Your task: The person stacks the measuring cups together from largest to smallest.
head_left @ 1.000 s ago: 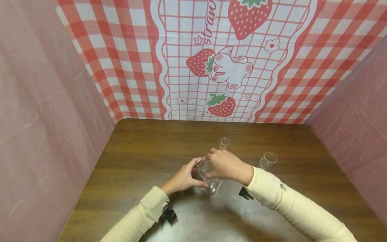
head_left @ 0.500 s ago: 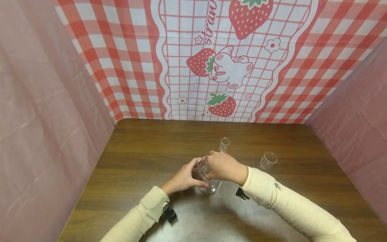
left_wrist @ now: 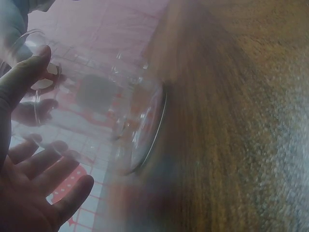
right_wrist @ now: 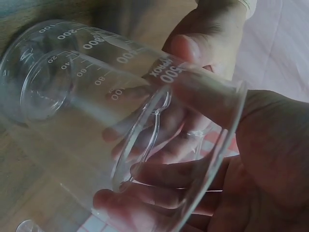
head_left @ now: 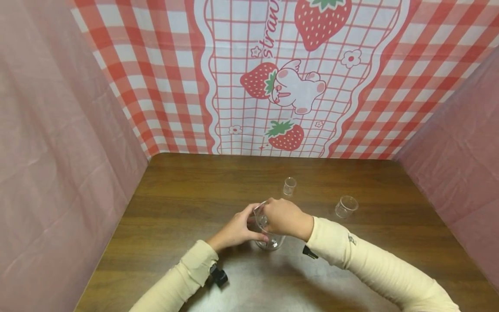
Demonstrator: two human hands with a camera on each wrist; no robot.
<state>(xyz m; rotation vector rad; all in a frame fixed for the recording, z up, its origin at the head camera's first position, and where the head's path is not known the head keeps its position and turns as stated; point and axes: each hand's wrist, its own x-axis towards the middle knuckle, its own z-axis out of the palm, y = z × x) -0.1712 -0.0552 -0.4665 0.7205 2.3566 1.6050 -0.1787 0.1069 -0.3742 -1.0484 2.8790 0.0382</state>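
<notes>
Well inside table edges [head_left: 218, 156], the left grip [head_left: 238, 228] cups a large beaker [head_left: 275, 242], the right grip [head_left: 287, 218] apparently pinching an inner beaker [right_wrist: 94, 94].

The inner beaker [right_wrist: 91, 111] is inside the outer beaker [head_left: 274, 242], before the far beaker [head_left: 289, 186].

The right hand [head_left: 287, 217] is partly hiding the large beaker [head_left: 274, 242]; the head view's edge is cropping both sleeves [head_left: 171, 281]
</notes>
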